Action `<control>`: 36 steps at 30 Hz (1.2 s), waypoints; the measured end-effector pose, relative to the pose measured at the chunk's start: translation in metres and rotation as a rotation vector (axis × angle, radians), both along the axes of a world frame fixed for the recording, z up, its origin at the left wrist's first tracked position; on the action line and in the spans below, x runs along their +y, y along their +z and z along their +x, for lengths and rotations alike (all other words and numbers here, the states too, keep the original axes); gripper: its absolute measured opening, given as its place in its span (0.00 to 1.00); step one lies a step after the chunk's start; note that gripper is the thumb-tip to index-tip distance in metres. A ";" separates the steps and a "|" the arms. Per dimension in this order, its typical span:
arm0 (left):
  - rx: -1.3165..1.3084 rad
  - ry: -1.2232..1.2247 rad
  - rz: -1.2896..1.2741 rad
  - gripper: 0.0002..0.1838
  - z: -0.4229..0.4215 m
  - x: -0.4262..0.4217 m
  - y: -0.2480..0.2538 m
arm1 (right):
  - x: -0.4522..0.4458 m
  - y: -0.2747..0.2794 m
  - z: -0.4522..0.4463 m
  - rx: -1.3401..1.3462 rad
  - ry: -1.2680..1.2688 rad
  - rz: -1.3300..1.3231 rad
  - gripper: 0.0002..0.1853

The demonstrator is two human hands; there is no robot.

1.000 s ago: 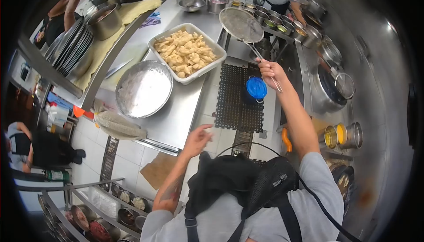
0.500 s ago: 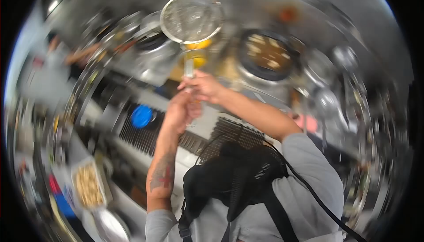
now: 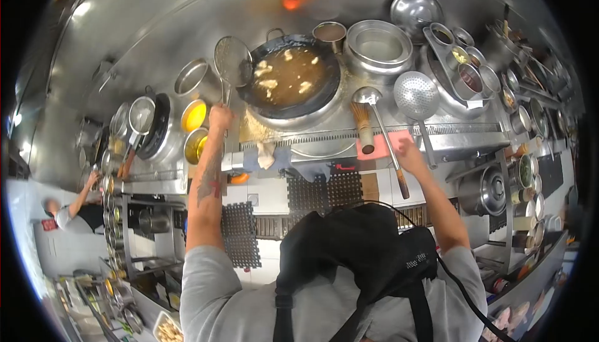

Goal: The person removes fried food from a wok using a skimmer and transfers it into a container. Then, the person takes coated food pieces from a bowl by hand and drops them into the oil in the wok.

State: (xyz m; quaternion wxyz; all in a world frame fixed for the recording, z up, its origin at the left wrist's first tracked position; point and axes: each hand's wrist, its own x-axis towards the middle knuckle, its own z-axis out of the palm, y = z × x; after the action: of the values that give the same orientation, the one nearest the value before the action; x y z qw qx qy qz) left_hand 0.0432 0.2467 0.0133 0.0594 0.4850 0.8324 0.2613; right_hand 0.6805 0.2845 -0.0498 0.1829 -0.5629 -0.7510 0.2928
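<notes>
My left hand is wrapped round the handle of a round mesh strainer, which stands tilted at the left rim of a black wok. Several pale, battered-looking pieces float in the wok's brown liquid. Over at the right, my right hand is at the edge of a pink cloth, close to the handle of a ladle. Its fingers look loosely apart, with nothing visible in them. Left of the ladle stands a bamboo brush, and to its right lies a perforated skimmer.
Two containers of yellow liquid stand left of my left arm. Behind the brush is a large metal pot. A tray of sauce tins sits at the right. Another person works at the far left. Black mats cover the floor.
My right hand has left the strainer's handle and moved right to the pink cloth. The strainer, now in my left hand alone, is beside the wok. The view has turned right.
</notes>
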 end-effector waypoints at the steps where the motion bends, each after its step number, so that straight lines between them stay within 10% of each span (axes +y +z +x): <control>1: 0.042 -0.079 -0.020 0.13 -0.009 0.011 -0.014 | -0.010 -0.018 0.014 -0.055 -0.007 0.028 0.31; 3: 0.082 -0.167 -0.043 0.11 -0.002 0.018 -0.014 | -0.040 -0.026 0.025 -0.241 -0.083 -0.059 0.36; 5: -0.718 0.003 -0.298 0.14 0.020 0.009 0.004 | -0.058 -0.034 0.024 -0.178 -0.123 -0.172 0.38; 9: -1.484 0.135 -0.461 0.15 0.048 0.009 0.022 | -0.074 -0.056 0.008 -0.076 -0.242 -0.243 0.30; 14: -1.627 -0.050 -0.337 0.12 0.052 0.044 0.001 | -0.061 -0.053 -0.003 -0.013 -0.254 0.017 0.13; 18: -1.523 -0.092 -0.221 0.13 0.053 0.042 0.005 | -0.048 -0.020 -0.015 0.230 -0.347 -0.316 0.10; 24: -1.031 -0.223 -0.416 0.13 0.008 0.021 0.045 | -0.061 0.020 -0.021 0.243 -0.312 -0.292 0.08; 36: -1.846 -0.044 -0.414 0.15 0.070 0.038 0.036 | -0.057 0.085 -0.048 0.454 -0.246 -0.339 0.11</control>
State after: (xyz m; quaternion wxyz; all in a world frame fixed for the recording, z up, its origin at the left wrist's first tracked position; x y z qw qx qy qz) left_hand 0.1135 0.2848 0.0490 0.7845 0.0819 0.4770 0.3876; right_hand 0.6328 0.2277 0.0354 0.2833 -0.5923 -0.5576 0.5079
